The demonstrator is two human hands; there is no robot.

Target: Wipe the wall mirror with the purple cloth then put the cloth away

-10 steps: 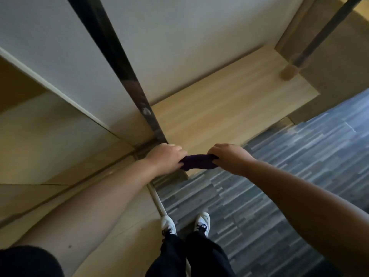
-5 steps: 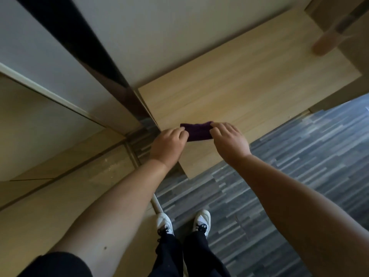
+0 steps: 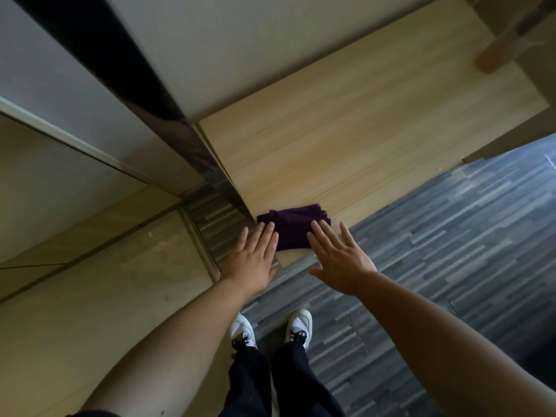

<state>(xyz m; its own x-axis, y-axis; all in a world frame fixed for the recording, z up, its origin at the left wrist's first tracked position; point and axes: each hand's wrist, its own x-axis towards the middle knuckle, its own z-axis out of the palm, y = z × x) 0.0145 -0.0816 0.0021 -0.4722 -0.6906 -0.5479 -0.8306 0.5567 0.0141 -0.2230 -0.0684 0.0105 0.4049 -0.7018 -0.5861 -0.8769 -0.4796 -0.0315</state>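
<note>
Wall mirror (image 3: 75, 212): large pane at left, set against the pale wall, edged by a dark glossy strip; it reflects wood tones and a patch of striped flooring.
Floor (image 3: 451, 236): grey, laid in narrow streaked planks, at right and below.
Table (image 3: 346, 139): light wood-grain top, butted against the wall and the mirror's dark strip; its near corner sits just under the hands.
Trousers (image 3: 270, 383): black, seen from above.
Left hand (image 3: 252, 260): flat, fingers spread and extended, gripping nothing; fingertips at the cloth's left edge, contact cannot be told.
Right hand (image 3: 340, 263): likewise flat and empty, fingers splayed, fingertips overlapping the cloth's right edge.
Purple cloth (image 3: 293, 227): dark purple, folded into a compact rectangle with soft creases, lying on the table at its near corner, just beside the mirror strip, between the two hands.
Sneakers (image 3: 298, 326): white, dark laces, on the floor.
</note>
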